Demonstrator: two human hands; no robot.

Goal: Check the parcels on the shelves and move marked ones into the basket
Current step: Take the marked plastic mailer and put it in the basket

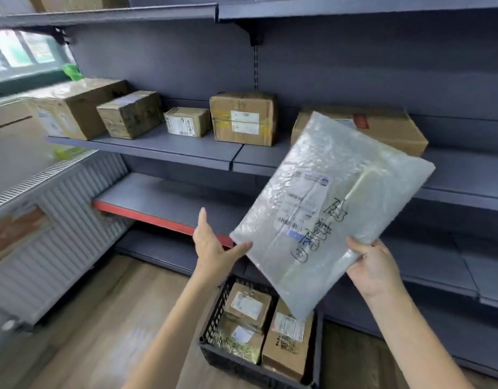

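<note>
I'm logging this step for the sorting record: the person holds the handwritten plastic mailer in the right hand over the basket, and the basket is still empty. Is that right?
One thing is wrong: the basket is not empty. The head view shows cardboard parcels already inside it. The rest stands: the right hand holds the plastic mailer, handwriting on it, above the basket.

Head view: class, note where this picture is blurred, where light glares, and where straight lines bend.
Head view: the radiator and floor at left smear with motion blur; glare washes the plastic bag and the window; wide-angle distortion bows the shelf edges; the handwriting on the bag stays legible.
</note>
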